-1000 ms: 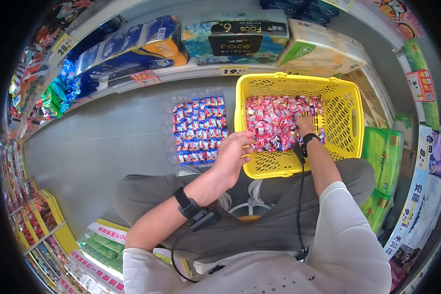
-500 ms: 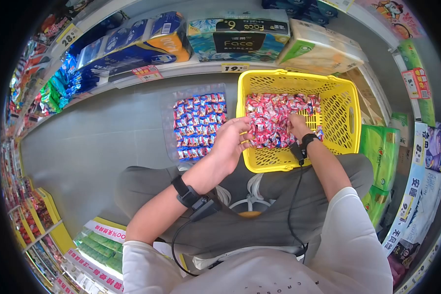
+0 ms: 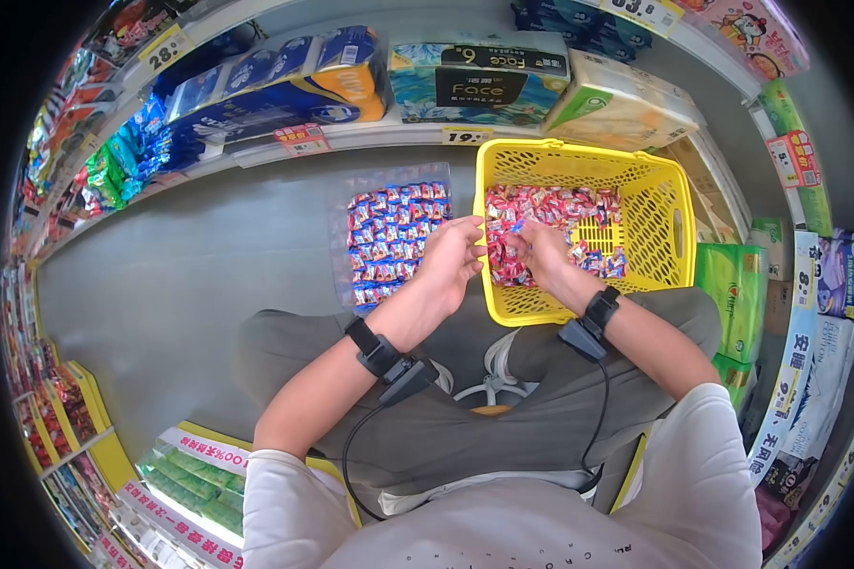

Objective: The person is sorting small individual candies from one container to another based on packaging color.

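Down on the shop floor, over the yellow basket's (image 3: 579, 150) left edge, my left hand (image 3: 451, 258) and right hand (image 3: 539, 252) are together pinching a wrapped candy (image 3: 505, 230), too small to tell its long axis.

A plain grey floor (image 3: 180, 275) is seen between the racks; a clear tray (image 3: 343, 237) is laid flat on it, filled with rows of blue-and-red sweets (image 3: 394, 242); a yellow basket (image 3: 678, 223) is set on the floor just beside the tray, to its right, with red sweets (image 3: 560, 204) heaped inside; behind both, a low white shelf (image 3: 370, 142) is fitted with price tags (image 3: 463, 136); blue tissue packs (image 3: 256, 90), a dark-labelled pack (image 3: 479, 81) and a green-and-white pack (image 3: 626, 100) are stacked on it side by side.
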`<control>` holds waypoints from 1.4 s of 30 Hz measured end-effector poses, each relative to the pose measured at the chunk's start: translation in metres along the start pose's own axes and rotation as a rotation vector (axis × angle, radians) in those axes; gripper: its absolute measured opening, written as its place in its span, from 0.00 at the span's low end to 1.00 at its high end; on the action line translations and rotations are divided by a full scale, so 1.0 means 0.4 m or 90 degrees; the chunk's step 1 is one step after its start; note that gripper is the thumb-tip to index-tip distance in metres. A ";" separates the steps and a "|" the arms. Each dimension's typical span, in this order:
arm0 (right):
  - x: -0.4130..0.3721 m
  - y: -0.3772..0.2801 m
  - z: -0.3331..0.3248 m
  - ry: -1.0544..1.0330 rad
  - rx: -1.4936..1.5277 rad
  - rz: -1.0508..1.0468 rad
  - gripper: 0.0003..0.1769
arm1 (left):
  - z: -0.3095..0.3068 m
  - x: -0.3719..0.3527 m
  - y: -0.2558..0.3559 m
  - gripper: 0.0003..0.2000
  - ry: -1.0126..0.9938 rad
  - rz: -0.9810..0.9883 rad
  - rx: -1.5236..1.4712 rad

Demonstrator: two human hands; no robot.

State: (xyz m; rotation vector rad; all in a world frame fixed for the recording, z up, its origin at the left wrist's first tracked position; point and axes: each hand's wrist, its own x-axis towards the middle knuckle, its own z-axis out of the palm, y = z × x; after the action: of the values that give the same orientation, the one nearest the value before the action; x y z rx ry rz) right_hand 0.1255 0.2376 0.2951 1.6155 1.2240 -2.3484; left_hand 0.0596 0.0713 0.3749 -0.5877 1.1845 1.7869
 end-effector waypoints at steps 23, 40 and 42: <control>0.208 0.009 0.031 0.161 -0.364 -0.176 0.15 | -0.022 0.052 0.001 0.13 0.100 0.083 0.065; -0.179 0.016 0.124 -0.168 -0.352 -0.283 0.11 | -0.051 0.036 -0.025 0.10 -0.035 0.117 0.014; -0.174 0.005 0.122 -0.177 -0.350 -0.257 0.12 | -0.048 0.028 -0.021 0.11 -0.040 0.146 0.026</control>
State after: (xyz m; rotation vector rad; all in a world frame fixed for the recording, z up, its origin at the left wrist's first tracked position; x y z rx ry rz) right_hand 0.1204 0.1796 0.3572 0.9056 2.0285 -2.0401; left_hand 0.0596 0.0599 0.3540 -0.3805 1.2840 1.9529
